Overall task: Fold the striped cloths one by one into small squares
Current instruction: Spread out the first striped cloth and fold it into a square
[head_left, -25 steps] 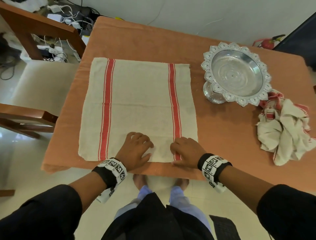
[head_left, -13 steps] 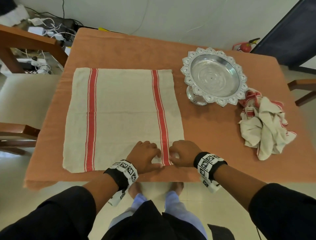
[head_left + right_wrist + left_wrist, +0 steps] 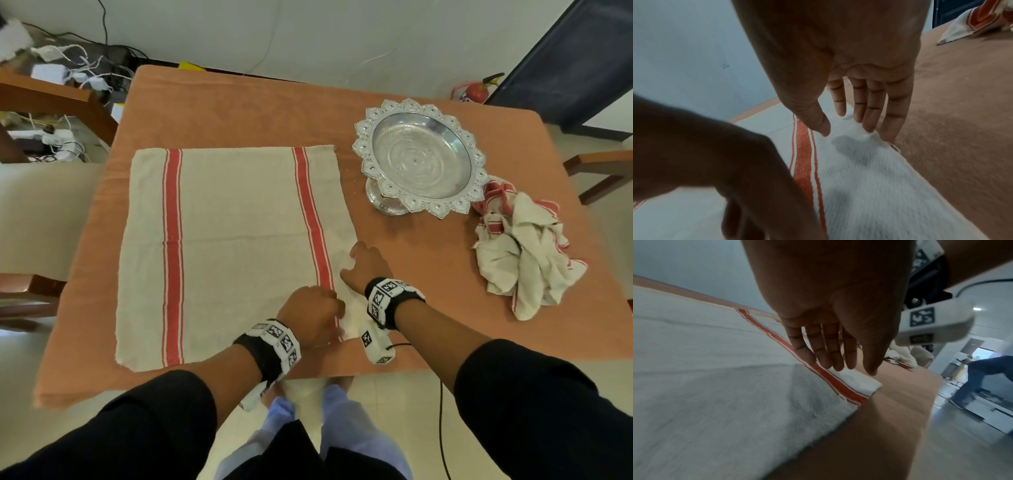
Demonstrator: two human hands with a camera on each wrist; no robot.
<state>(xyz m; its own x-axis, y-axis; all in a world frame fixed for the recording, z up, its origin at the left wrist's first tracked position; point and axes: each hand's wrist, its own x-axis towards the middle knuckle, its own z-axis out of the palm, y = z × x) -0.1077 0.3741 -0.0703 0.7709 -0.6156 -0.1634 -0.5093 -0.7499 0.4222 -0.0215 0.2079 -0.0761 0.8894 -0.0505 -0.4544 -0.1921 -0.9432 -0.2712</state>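
Striped cloth (image 3: 236, 246): beige with two red stripes, spread flat across the orange-covered surface (image 3: 222, 106), near edge at the person's side. No fold made in it as yet; judged to be at the smoothing or edge-gathering step before a first fold.

Left hand (image 3: 308, 315): at the near right corner, beside the right stripe; fingers (image 3: 828, 350) straight, tips touching the fabric, gripping nothing.

Right hand (image 3: 364, 265): on the right border; fingers (image 3: 869, 104) mostly extended, tips bunching a small ridge of fabric, a full pinch not evident.

Crumpled cloths (image 3: 524, 253): unfolded heap, right of the spread piece, well apart from it, beside the silver pedestal tray (image 3: 363, 150).

Folded squares: none in view. Remaining: every fold of this piece, then the heap.
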